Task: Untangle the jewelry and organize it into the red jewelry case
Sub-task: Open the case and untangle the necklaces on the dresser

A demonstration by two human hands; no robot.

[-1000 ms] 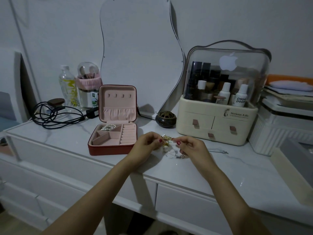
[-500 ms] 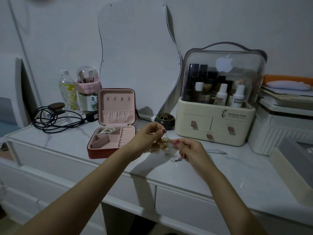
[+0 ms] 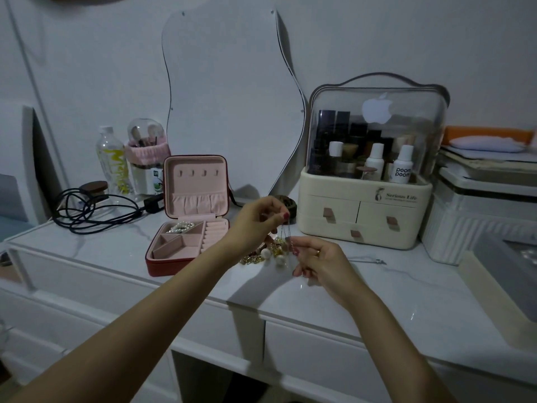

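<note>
The red jewelry case stands open on the white dresser, pink inside, with a pearl piece in its back left compartment. To its right lies a tangled pile of gold and pearl jewelry. My left hand is raised above the pile and pinches a thin chain that hangs down. My right hand pinches the same chain lower down, just right of the pile. Another thin chain lies on the top further right.
A cream cosmetics organizer with a clear lid stands behind my right hand. A small dark pot sits beside it. A black cable, a bottle and a brush holder are at the left. White boxes fill the right.
My left hand has risen from the pile, drawing a thin chain upward. My right hand stayed low and holds the chain's lower part.
</note>
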